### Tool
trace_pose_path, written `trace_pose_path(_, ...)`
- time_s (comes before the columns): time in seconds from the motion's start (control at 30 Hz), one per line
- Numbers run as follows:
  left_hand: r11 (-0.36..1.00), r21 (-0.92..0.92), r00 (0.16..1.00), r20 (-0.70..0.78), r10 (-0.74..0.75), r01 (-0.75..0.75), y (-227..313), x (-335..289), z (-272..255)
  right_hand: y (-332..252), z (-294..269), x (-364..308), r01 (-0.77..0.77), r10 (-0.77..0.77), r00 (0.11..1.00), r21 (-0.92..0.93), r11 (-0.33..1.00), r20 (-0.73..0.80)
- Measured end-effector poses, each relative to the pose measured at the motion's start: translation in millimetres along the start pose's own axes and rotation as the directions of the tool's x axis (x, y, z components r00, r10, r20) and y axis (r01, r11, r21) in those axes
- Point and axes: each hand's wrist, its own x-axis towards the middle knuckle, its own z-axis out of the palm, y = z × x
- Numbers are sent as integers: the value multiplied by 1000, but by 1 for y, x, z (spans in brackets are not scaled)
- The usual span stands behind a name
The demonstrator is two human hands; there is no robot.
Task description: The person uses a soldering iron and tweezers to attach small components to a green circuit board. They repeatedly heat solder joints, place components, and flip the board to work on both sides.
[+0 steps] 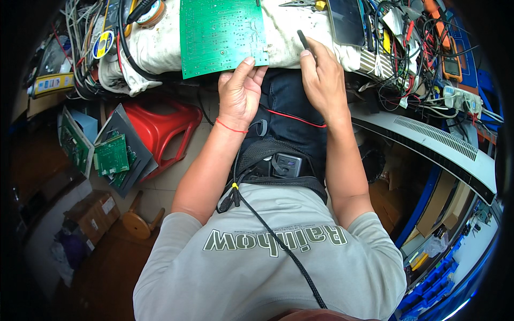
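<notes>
A large green circuit board (222, 35) reaches over the near edge of the cloth-covered bench, its solder side facing up. My left hand (240, 90) is closed on the board's lower right corner, thumb on top and fingers beneath. To the right of the board, my right hand (325, 77) pinches a slim black pen-like tool (302, 39) that points up and away. The tool's tip is apart from the board, and its exact kind cannot be made out. A red and black wire (296, 116) runs across my lap to my right wrist.
A phone (345, 21) and pliers (300, 4) lie beyond my right hand. Tangled cables and an orange multimeter (451, 65) crowd the right, a solder spool (151, 13) the left. A red stool (166, 125) and more circuit boards (112, 155) stand below left.
</notes>
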Motion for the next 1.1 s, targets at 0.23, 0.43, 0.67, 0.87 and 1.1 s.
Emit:
trace_pose_path(0.23, 999, 42, 999, -46, -2, 3, 2, 2, 0, 6, 11, 34, 202, -236, 971, -395, 896, -39)
trace_pose_path(0.43, 997, 80, 999, -50, 15, -11, 3, 1, -1, 7, 24, 53, 232, -270, 963, -518, 823, 1)
trace_pose_path(0.67, 996, 89, 999, -52, 14, -9, 4, 1, -2, 10, 27, 54, 263, -318, 948, -510, 819, -22)
trace_pose_path(0.87, 996, 85, 999, -41, -1, 4, 5, 1, -2, 10, 22, 51, 278, -318, 948, -482, 831, -1)
trace_pose_path(1.1, 997, 74, 999, -36, -23, 25, 8, -3, -2, 10, 21, 49, 292, -332, 943, -453, 842, -10)
